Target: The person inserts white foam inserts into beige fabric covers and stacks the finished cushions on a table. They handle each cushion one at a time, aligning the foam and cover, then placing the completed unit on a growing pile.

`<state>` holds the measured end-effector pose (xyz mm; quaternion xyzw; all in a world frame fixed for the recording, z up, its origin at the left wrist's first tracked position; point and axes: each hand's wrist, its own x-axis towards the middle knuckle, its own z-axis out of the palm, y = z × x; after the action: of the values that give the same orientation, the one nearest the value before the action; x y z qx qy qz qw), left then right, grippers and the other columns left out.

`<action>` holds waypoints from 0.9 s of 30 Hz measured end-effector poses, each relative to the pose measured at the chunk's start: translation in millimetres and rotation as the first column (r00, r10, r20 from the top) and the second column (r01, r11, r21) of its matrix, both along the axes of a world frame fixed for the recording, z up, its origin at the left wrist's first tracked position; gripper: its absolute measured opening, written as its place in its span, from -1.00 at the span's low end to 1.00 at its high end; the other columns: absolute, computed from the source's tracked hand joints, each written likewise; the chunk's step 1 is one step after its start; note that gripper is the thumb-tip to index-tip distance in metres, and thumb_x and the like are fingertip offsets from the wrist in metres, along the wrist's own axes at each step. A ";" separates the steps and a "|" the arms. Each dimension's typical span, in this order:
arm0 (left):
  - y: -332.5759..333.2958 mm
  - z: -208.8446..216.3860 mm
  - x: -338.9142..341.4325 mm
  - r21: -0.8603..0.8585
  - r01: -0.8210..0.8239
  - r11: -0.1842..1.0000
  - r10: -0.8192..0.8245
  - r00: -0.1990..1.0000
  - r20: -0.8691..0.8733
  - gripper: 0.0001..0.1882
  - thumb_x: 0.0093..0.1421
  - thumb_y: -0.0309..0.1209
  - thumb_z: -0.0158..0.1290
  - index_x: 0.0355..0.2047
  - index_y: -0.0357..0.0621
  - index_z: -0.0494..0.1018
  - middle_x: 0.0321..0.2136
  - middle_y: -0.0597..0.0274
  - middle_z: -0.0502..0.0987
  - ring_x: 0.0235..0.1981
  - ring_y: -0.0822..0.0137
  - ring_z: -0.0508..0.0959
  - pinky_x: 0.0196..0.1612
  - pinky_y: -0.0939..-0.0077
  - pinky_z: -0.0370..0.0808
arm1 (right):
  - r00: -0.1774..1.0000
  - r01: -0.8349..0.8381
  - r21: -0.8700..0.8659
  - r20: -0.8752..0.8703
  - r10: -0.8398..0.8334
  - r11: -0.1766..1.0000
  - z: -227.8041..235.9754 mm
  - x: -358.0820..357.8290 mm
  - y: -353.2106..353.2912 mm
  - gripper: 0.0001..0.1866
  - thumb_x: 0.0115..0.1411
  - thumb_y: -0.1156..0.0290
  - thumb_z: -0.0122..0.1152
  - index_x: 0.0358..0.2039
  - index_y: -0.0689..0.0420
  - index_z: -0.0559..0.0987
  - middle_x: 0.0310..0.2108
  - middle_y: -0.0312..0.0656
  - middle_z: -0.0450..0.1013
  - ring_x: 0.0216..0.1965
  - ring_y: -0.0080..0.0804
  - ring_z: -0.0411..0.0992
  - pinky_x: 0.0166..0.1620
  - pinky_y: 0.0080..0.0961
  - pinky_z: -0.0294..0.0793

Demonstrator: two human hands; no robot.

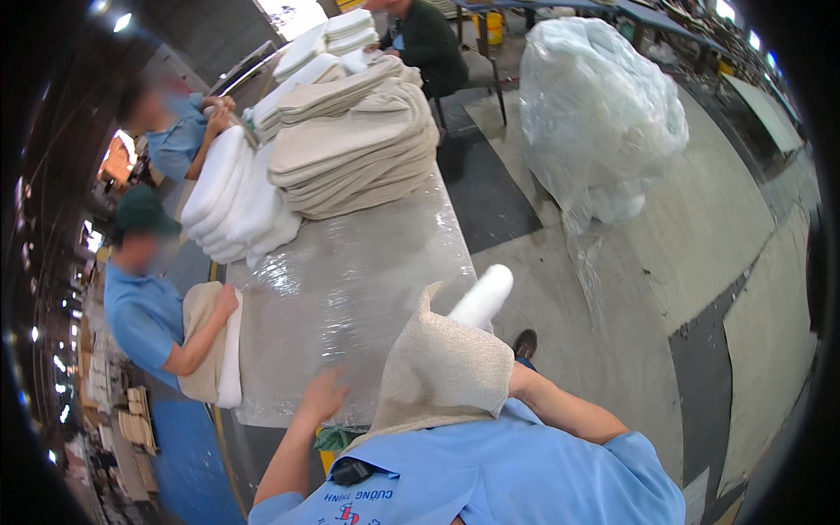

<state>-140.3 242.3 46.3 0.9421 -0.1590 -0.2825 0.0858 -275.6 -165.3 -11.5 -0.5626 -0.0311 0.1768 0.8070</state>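
Note:
A beige woven fabric cover (446, 367) stands up in front of my chest. A white padding piece (483, 297) with a rounded end sticks out beyond its far side. My right hand (522, 381) grips the cover's right edge, its fingers mostly hidden behind the cloth. Left of the cover, my left hand (325, 394) is held above the plastic-wrapped table (350, 289); it is slightly blurred, with fingers apart and nothing in them. A small piece of green material (335, 439) shows below that hand, at the table's near edge.
Stacked beige covers (350, 149) and white padding pieces (236, 197) fill the table's far end. At left, a co-worker (144, 289) handles a beige-and-white piece; two more people are farther back. A big clear bag (604, 114) of white material stands right of the table.

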 end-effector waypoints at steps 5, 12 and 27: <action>-179.0 62.4 53.5 -0.716 -0.285 0.637 -0.111 0.885 -0.451 -0.38 0.48 -0.05 0.03 0.42 -0.09 0.31 0.20 0.19 0.52 0.17 0.30 0.49 0.22 0.36 0.42 | 0.915 0.344 -0.327 0.328 -0.236 0.880 41.6 -6.4 9.2 -0.34 0.20 0.42 0.46 0.30 0.23 0.45 0.23 0.02 0.49 0.22 -0.17 0.46 0.27 -0.31 0.42; -243.1 78.6 95.0 -0.527 -0.487 0.696 -0.273 0.500 -0.822 -0.52 0.41 -0.09 0.16 0.17 -0.16 0.51 -0.08 0.26 0.64 -0.04 0.41 0.59 0.03 0.47 0.53 | 0.797 0.545 -0.157 0.402 -0.450 0.824 93.0 -0.4 16.0 -0.37 0.20 0.44 0.41 0.27 0.15 0.39 0.06 0.06 0.57 0.09 -0.04 0.56 0.14 -0.26 0.52; -274.4 106.9 95.4 -0.464 -0.239 0.853 -0.301 0.501 -0.812 -0.66 0.41 -0.21 0.19 0.00 -0.23 0.62 -0.15 0.31 0.67 -0.07 0.48 0.59 0.08 0.51 0.48 | 0.628 0.778 -0.538 0.645 -0.437 0.324 69.7 -17.0 21.7 -0.42 -0.01 0.51 0.43 0.08 -0.02 0.50 -0.49 -0.16 0.55 -0.43 -0.12 0.61 -0.39 -0.22 0.57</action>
<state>-44.9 -32.0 153.2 0.6082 -0.1822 -0.6614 0.3992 -292.6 -143.6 58.2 -0.8428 0.1109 -0.2674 0.4538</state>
